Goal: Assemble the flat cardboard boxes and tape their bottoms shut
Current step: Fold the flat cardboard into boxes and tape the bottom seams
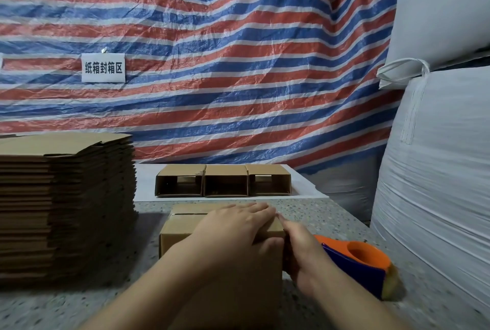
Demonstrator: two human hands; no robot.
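Observation:
A brown cardboard box (183, 226) stands on the speckled table right in front of me, its flaps folded shut on top. My left hand (236, 226) lies flat on the flaps with straight fingers and presses them down. My right hand (305, 253) is at the box's right edge and grips an orange and purple tape dispenser (363, 260) that sticks out to the right. A tall stack of flat cardboard boxes (66, 205) sits at the left.
Three assembled boxes (224, 180) lie in a row on a white board (305, 189) at the back of the table (331, 221). Large white sacks (434, 170) tower on the right. A striped tarp with a white sign (103, 68) hangs behind.

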